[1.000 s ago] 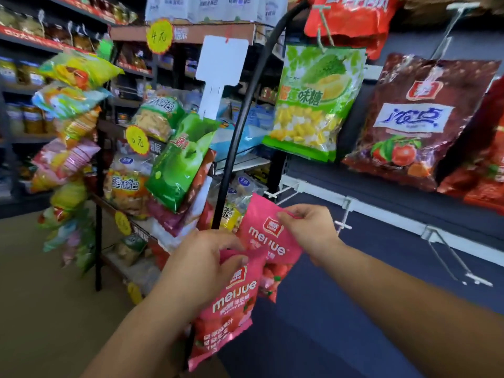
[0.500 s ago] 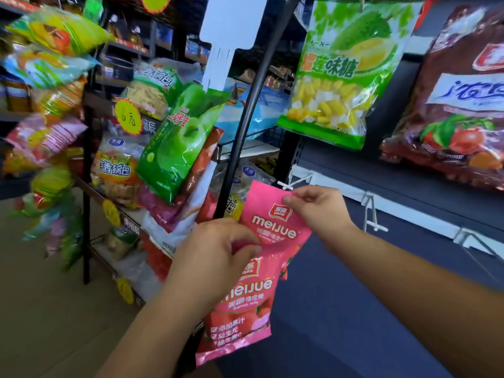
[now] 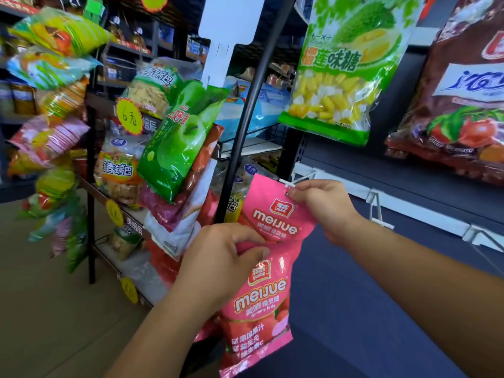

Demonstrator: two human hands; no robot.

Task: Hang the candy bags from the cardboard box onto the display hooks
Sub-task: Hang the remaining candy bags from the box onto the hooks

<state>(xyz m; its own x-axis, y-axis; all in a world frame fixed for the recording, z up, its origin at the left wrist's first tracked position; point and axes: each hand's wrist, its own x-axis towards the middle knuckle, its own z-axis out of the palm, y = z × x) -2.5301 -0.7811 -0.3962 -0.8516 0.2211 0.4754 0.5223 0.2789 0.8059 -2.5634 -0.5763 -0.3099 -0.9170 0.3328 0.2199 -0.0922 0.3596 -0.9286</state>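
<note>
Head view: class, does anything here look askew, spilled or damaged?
Nothing looks spilled or torn. The upper pink bag is tilted, but only because the right hand pinches its top by the hook tip. The left hand grips the lower pink bag.

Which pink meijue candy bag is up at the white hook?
The upper pink meijue bag, pinched at its top by the right hand beside the white hook tip; the left hand holds the lower pink bag.
</note>
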